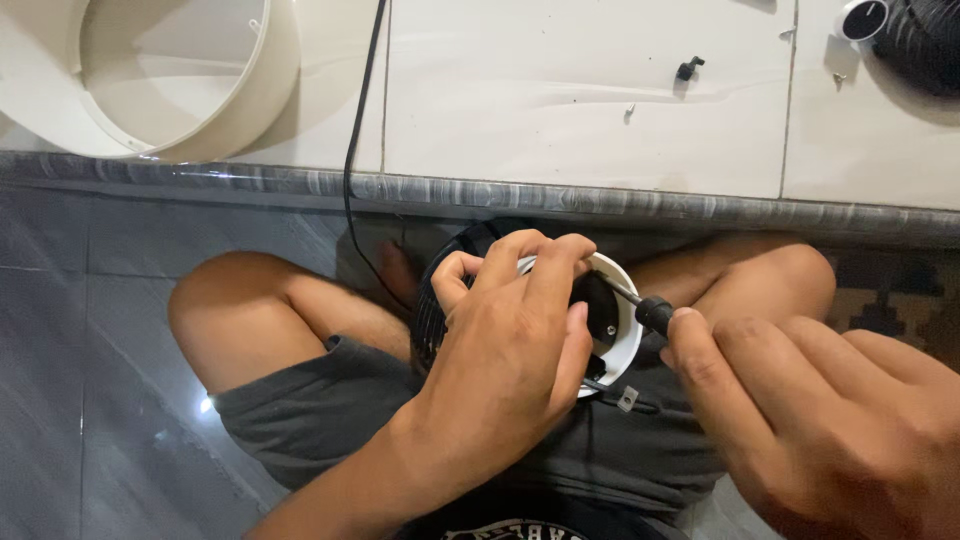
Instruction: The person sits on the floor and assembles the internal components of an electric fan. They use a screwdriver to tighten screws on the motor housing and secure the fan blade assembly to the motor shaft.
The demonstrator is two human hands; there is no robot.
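Far up and to the left of our left hand (515, 340), a large cream plastic ring housing (265, 95) lies on the pale tiled step (560, 100), well apart from everything we are handling. A thin black cable (352, 150) runs down across that step toward our lap, passing just left of the left hand. The left hand itself lies over a round part with a white plastic rim and black centre (622, 315), which rests in our lap between our bare knees, above the grey shorts (320, 410); its fingers are curled together over the top edge of the rim, thumb and fingertips pinched close, and whether they pinch something small there we cannot tell. A black ribbed grille (430, 310) shows just behind this hand, on its left side. To the right, the slim metal shaft and black collar of a screwdriver (645, 308) slant into the black centre, the tip hidden near the left hand's fingers. Our right hand (810, 410) is closed around the screwdriver's handle, fingers wrapped tight, just right of the round part. Up and beyond the right hand, a small black screw (688, 68) lies on the step, and a round black and white fan part (900, 30) sits at the far corner.
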